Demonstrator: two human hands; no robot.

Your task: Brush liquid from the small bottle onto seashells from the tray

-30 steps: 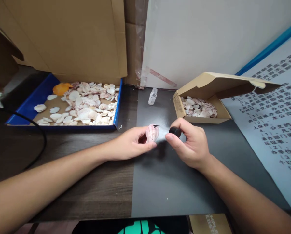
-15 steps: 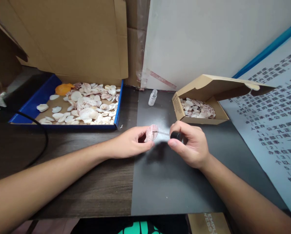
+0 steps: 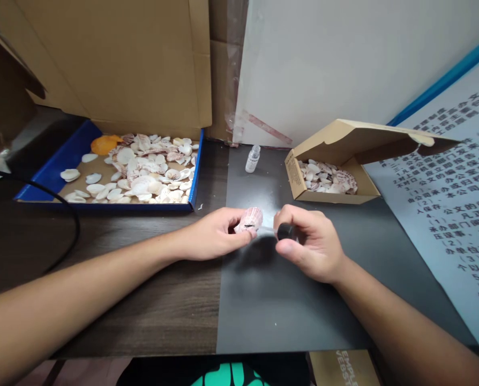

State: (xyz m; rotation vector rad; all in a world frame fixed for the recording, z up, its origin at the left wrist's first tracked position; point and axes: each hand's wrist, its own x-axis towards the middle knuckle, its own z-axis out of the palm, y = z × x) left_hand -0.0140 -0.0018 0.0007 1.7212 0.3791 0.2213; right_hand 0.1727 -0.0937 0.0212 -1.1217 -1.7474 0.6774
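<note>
My left hand [image 3: 217, 233] pinches a pink and white ribbed shell [image 3: 251, 218] between thumb and fingers. Closed round a black-capped brush [image 3: 286, 232], my right hand [image 3: 314, 244] is just right of the shell. The brush's thin stem points left, its tip at or close to the shell's lower part near my left thumb. A dark mark shows on the shell there; whether it is the bristles is too small to tell. Behind the hands stands a small clear bottle [image 3: 253, 159] with a white label and no cap.
A blue-edged box [image 3: 196, 177] of many shells, one orange, lies at the left. At the right is an open cardboard box [image 3: 298, 177] holding more shells. A black cable [image 3: 76, 225] curves at the left; a printed sheet [image 3: 436, 214] slants at the far right.
The brush has moved slightly down and left across the shell, with my right hand following. My left hand has tilted the shell a little. Both hands keep their holds.
</note>
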